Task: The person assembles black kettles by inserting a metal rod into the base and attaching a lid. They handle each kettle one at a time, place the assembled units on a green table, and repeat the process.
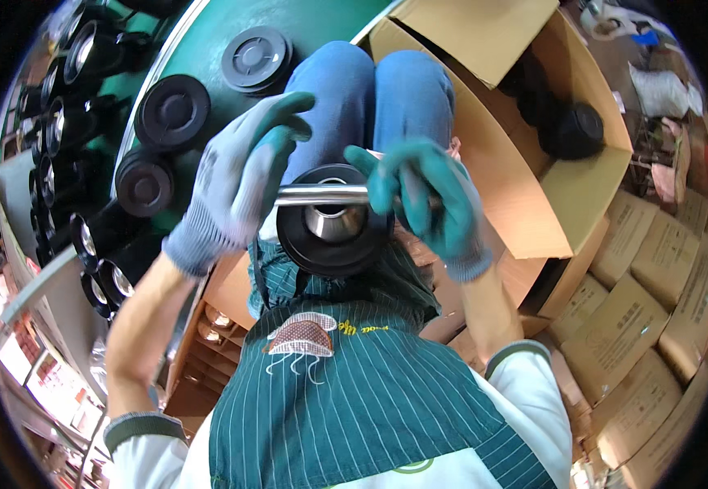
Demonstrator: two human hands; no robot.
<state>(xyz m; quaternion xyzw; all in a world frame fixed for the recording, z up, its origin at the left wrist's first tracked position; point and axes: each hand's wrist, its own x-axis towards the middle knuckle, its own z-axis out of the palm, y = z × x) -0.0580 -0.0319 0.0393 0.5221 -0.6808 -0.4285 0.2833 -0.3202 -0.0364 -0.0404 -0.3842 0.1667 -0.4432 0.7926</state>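
Note:
A shiny metal tube (321, 195) lies crosswise in front of my lap, above a black round base (325, 255) with a silver cone-shaped collar (336, 224) at its middle. My right hand (429, 194), in a grey glove with green coating, has its fingers curled round the tube's right end; they are slightly blurred. My left hand (244, 175), gloved alike, is beside the tube's left end with its fingers stretched out and bent a little. Whether the left palm touches the tube cannot be made out. The round base rests against my striped apron (354, 367), below my knees.
Black round discs (173, 112) lie on the green table (207, 49) at the left, near rows of black and silver parts (68, 122). An opened cardboard box (505, 179) with black pieces inside stands at the right. Stacked cartons (623, 334) are farther right.

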